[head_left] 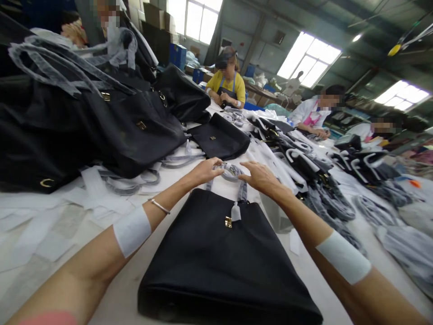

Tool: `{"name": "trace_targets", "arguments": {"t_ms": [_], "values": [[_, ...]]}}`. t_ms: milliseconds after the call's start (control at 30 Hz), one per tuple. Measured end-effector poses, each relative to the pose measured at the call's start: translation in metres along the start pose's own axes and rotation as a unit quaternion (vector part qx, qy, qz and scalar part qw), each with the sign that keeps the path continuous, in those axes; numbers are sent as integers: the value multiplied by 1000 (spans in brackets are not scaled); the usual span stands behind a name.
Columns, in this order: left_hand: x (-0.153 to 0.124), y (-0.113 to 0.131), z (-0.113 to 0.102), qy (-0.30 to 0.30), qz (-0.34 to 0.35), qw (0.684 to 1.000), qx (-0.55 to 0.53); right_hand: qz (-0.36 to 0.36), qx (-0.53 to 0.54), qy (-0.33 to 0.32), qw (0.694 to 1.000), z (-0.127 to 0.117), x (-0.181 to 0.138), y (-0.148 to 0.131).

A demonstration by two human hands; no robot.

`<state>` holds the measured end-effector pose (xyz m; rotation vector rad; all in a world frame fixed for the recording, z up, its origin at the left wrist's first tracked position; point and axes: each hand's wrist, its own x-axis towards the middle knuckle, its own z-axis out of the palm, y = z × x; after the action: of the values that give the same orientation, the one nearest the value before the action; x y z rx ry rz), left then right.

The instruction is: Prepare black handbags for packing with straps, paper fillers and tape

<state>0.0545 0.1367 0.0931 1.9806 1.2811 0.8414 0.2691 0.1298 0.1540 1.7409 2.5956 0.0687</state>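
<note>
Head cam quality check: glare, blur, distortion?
Head view: windows blown out; outer areas smeared, e.g. the white strips at left; room tilted, with wide-angle stretch; nearest black bag loses detail along its dark near end; left hand and right hand fairly clear.

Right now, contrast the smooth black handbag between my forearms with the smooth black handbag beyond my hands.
The near black handbag carries a pale wrapped tag; the far black handbag shows none. The near handbag's clasp sits toward its far edge; the far handbag's clasp toward its left edge. Both have gold-coloured clasps.
</note>
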Motion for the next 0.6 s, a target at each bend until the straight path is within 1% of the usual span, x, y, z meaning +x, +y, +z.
{"name": "trace_targets", "arguments": {"t_ms": [67, 133, 233, 333, 400, 467, 533, 600], "values": [[-19, -13, 6, -18, 19, 998, 51, -11, 56, -48, 997, -7, -23, 1], [-39, -26, 12, -58, 27, 990, 124, -12, 122, -104, 987, -16, -55, 1], [-63, -39, 20, -131, 23, 970, 204, -33, 205, -196, 958, -27, -110, -1], [-74, -41, 23, -155, 25, 960, 231, -55, 268, -269, 924, -29, -155, -5], [-78, -36, 23, -166, 48, 955, 242, -61, 293, -286, 910, -25, -177, -11], [-85, -28, 24, -189, 75, 948, 244, -49, 308, -278, 909, -22, -192, -18], [-98, -20, 23, -213, 92, 944, 234, -31, 321, -269, 908, -19, -207, -25], [-118, -11, 20, -242, 98, 943, 207, -24, 337, -280, 899, -16, -222, -29]]}}
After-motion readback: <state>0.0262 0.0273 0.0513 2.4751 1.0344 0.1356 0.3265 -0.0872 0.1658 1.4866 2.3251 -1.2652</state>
